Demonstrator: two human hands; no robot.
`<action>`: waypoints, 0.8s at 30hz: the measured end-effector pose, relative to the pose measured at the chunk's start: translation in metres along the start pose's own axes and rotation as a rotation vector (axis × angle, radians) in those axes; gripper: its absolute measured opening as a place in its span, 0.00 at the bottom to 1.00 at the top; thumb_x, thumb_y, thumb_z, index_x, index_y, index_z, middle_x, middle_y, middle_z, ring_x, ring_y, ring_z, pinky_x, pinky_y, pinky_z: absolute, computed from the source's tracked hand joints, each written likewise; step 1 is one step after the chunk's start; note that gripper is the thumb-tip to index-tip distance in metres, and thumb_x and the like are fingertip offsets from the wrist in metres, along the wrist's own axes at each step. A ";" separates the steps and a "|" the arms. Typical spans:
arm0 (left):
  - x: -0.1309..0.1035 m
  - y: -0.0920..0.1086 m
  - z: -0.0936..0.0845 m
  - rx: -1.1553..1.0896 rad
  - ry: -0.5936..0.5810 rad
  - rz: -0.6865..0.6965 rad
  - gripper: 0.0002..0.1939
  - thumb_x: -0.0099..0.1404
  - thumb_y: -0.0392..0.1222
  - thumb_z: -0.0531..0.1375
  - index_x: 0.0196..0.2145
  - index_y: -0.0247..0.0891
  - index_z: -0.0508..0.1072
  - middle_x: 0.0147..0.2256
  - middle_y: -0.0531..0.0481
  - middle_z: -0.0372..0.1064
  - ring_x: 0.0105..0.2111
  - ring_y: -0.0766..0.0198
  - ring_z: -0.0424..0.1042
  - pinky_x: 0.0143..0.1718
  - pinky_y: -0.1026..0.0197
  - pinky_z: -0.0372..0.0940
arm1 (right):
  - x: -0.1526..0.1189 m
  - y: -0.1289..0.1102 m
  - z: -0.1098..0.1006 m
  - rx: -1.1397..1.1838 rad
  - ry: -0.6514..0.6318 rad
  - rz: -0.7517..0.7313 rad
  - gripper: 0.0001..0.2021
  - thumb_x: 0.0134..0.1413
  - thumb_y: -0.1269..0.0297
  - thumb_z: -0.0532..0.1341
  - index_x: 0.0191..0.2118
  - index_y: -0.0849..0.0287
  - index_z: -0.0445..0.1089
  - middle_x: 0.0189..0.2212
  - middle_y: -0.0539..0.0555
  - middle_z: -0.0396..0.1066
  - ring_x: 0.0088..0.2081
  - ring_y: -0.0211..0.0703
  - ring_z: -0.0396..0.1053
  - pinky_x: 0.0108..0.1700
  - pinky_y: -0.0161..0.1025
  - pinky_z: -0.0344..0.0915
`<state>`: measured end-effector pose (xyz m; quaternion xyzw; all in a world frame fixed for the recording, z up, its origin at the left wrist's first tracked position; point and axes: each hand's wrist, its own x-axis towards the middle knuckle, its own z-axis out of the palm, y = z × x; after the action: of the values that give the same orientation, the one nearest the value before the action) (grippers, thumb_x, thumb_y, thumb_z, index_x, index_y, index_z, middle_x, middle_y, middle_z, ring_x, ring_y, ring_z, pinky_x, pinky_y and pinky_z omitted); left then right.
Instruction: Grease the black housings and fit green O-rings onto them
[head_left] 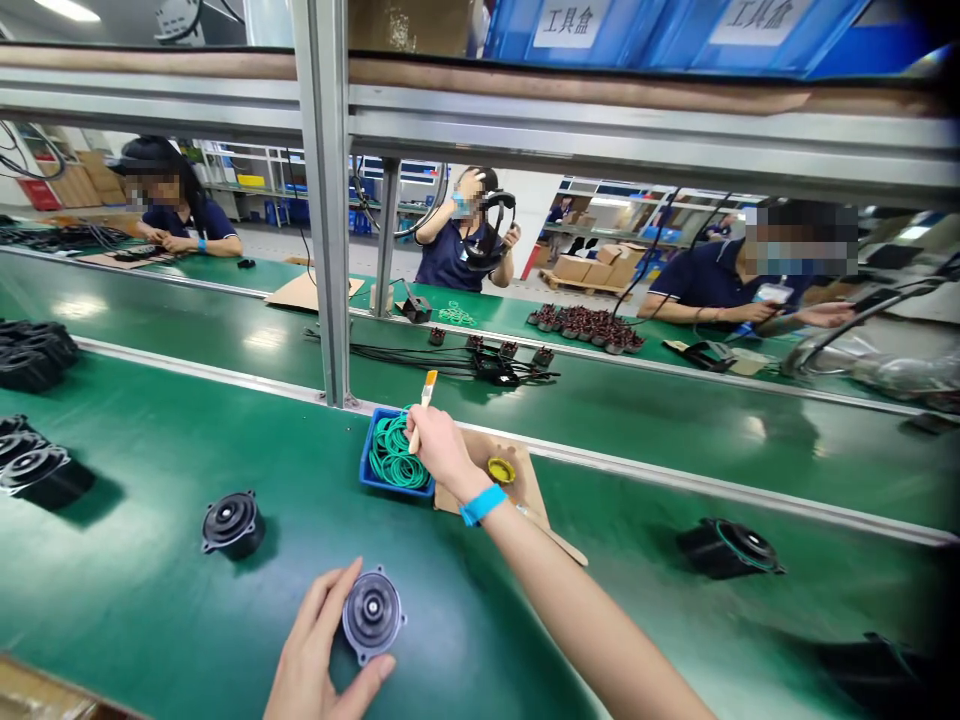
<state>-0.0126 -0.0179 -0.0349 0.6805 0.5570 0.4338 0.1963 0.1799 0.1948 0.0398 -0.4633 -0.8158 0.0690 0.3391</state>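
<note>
My left hand (319, 650) holds a round black housing (373, 612) by its rim on the green bench, fingers on its left side and thumb at its lower edge. Farther forward, my right hand (442, 445) grips a small brush (427, 390) with its orange tip up. That hand is over the right edge of a blue tray (365, 470), which holds many green rings (394, 455). Whether its fingertips touch a ring is hidden. Just right of the hand, a yellow round dish (501, 470) sits on a piece of cardboard (529, 480).
One housing (232, 525) stands to the left, with several more (45, 470) beyond it. On the right, another housing (729, 548) has a green ring on top. A metal post (324, 200) rises behind the tray. Three people sit across the bench near red-and-black parts (589, 325).
</note>
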 end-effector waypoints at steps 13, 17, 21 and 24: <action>0.009 0.000 -0.010 -0.046 -0.045 0.035 0.33 0.57 0.42 0.69 0.58 0.45 0.64 0.50 0.45 0.75 0.44 0.56 0.79 0.46 0.59 0.75 | -0.035 -0.038 -0.042 0.391 0.079 0.155 0.15 0.56 0.62 0.60 0.27 0.53 0.50 0.26 0.50 0.72 0.29 0.42 0.71 0.32 0.35 0.65; 0.013 0.007 -0.011 -0.121 0.004 0.054 0.31 0.55 0.42 0.70 0.55 0.44 0.66 0.48 0.46 0.76 0.43 0.56 0.79 0.45 0.58 0.76 | -0.077 -0.070 -0.042 0.579 -0.261 0.126 0.16 0.56 0.65 0.61 0.27 0.53 0.51 0.27 0.51 0.75 0.27 0.40 0.71 0.30 0.33 0.63; 0.014 0.008 -0.011 -0.124 -0.020 0.057 0.30 0.55 0.43 0.71 0.54 0.44 0.67 0.45 0.47 0.77 0.42 0.57 0.79 0.44 0.58 0.76 | -0.097 -0.078 -0.027 0.543 -0.363 0.099 0.16 0.61 0.65 0.59 0.26 0.54 0.50 0.27 0.51 0.76 0.27 0.40 0.71 0.29 0.34 0.61; 0.015 0.008 -0.014 -0.073 -0.031 0.121 0.27 0.58 0.46 0.69 0.54 0.44 0.66 0.46 0.46 0.77 0.44 0.56 0.79 0.45 0.58 0.76 | -0.101 -0.074 -0.024 0.545 -0.336 0.081 0.16 0.63 0.59 0.59 0.27 0.54 0.52 0.31 0.54 0.77 0.34 0.43 0.74 0.34 0.35 0.65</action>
<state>-0.0191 -0.0090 -0.0159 0.7118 0.4957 0.4544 0.2029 0.1769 0.0672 0.0400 -0.3695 -0.7928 0.3741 0.3082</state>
